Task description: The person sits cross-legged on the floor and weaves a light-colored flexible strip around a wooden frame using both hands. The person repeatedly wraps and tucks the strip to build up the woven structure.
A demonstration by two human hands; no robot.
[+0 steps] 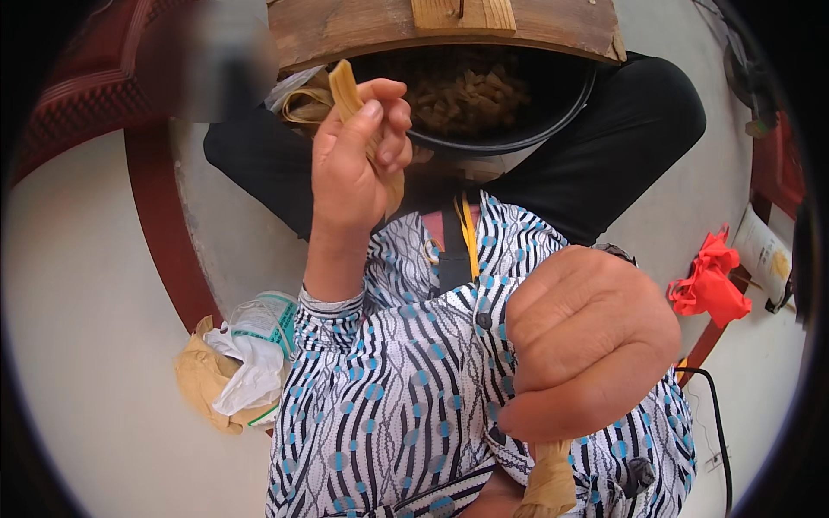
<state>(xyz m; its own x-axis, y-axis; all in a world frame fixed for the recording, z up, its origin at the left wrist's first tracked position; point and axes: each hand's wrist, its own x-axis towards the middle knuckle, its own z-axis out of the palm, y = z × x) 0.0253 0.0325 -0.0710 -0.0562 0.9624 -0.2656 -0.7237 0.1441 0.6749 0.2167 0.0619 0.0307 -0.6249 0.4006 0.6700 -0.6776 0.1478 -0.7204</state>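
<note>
At the upper middle of the frame the left hand (356,160) pinches a flat, fibrous tan strip (345,89) between thumb and curled fingers, just before a round black basin (553,116) of shredded brown strands under a rough wooden board (363,30). At lower right the right hand (587,341) is a tight fist around a crumpled tan husk (547,483). Crinkled paper and plastic scraps (237,363) lie at lower left.

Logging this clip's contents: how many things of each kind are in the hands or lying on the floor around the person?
Tan fibrous strips gripped in a hand: 2, one in the left hand, one in the right hand
Black basins of tan strips: 1
Red crumpled bags: 1
Heaps of brown paper and white plastic: 1
Total: 5
</note>
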